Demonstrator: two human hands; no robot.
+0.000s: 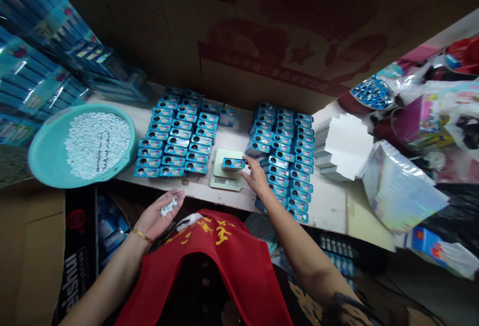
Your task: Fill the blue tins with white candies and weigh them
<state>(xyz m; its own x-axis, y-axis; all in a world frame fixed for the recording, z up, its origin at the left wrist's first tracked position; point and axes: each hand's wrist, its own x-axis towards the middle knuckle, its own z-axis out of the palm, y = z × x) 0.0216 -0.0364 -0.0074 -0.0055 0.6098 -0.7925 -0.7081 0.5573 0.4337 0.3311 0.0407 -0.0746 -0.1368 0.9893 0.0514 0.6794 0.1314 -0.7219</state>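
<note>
Pellets (168, 207) rest in upturned left hand (153, 220); outstretched right hand (256, 178) touches box (232, 164).

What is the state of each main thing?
Left hand: open, palm up, bearing pale pieces.
Right hand: at one end of the blue box.
Blue box: resting on the scale.
Scale: loaded, display unreadable.
Basin: partly filled with more pale pieces.
Other blue boxes: arranged in rows.

Desk (327, 203): white-topped, stretching across the middle
Backdrop: huge brown carton (254, 31) with red printing, behind the desk
Lower left: brown cardboard box (32, 258)
Floor (437, 301): grey, lower right
Light: dim, shadowy below
</note>
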